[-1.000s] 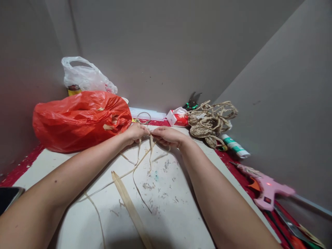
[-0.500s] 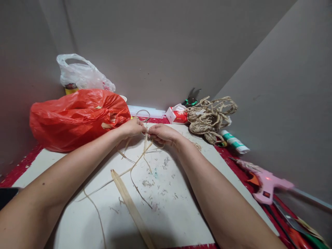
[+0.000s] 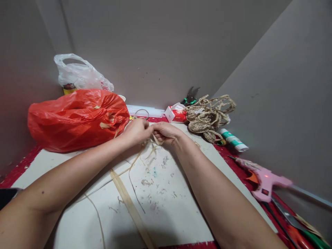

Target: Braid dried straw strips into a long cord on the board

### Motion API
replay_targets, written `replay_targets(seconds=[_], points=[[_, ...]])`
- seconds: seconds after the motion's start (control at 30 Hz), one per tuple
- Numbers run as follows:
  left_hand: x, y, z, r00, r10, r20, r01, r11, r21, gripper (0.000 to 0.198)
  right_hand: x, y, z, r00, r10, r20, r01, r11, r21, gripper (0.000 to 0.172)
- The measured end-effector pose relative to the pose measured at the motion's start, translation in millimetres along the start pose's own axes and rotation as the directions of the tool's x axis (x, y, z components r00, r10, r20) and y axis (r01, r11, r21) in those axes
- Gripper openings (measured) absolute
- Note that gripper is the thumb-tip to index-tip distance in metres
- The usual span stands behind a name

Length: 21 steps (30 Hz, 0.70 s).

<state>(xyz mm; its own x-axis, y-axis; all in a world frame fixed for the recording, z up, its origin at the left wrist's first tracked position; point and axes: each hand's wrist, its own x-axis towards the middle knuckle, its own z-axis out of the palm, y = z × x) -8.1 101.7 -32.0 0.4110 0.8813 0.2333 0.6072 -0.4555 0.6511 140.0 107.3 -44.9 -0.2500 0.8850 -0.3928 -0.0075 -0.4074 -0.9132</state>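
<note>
My left hand (image 3: 138, 131) and my right hand (image 3: 167, 132) meet at the far middle of the white board (image 3: 181, 211), fingers closed in pinches. A pale dried fibre strip (image 3: 157, 139) hangs from my right fingers. What my left fingers hold is mostly hidden behind the hand, but thin fibre ends trail out below it. Closer to me lies a wide tan fibre strip (image 3: 129, 204), flat on the board, with thin loose strands (image 3: 136, 193) around it. Just beyond my left hand is a thin round hoop (image 3: 141, 110).
At left sits a red plastic bag (image 3: 67, 121) with a white bag (image 3: 80, 74) behind it. Right of my hands are a red tissue pack (image 3: 178, 114), coiled rope (image 3: 203, 119) and pruning shears (image 3: 190, 100). A pink glue gun (image 3: 267, 181) and scissors (image 3: 287, 216) line the right edge.
My left hand has turned and shifted slightly right, so its back covers more of the strips. The strip below my right hand has bent, and the strands under the hands have moved.
</note>
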Motion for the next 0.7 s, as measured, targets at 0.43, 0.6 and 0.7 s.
replay_targets(seconds=[0.43,0.6,0.7], points=[[14.4,-20.0,14.2,0.850,-0.337,0.405,0.522,0.642,-0.562,0.021,-7.3,-4.4,-5.5,0.992,0.006,0.123,0.022,0.974,-0.225,0.023],[14.6,-22.2,10.5,0.881,-0.333,0.336,0.463,0.751,-0.470,0.026,-8.3,-4.6,-9.8,0.995,-0.061,0.083,0.090,0.907,-0.412,0.017],[13.4,-22.0,9.2,0.891,-0.322,0.320,0.442,0.779,-0.444,0.026,-8.7,-3.6,-10.1,0.993,-0.076,0.093,0.111,0.876,-0.468,0.019]])
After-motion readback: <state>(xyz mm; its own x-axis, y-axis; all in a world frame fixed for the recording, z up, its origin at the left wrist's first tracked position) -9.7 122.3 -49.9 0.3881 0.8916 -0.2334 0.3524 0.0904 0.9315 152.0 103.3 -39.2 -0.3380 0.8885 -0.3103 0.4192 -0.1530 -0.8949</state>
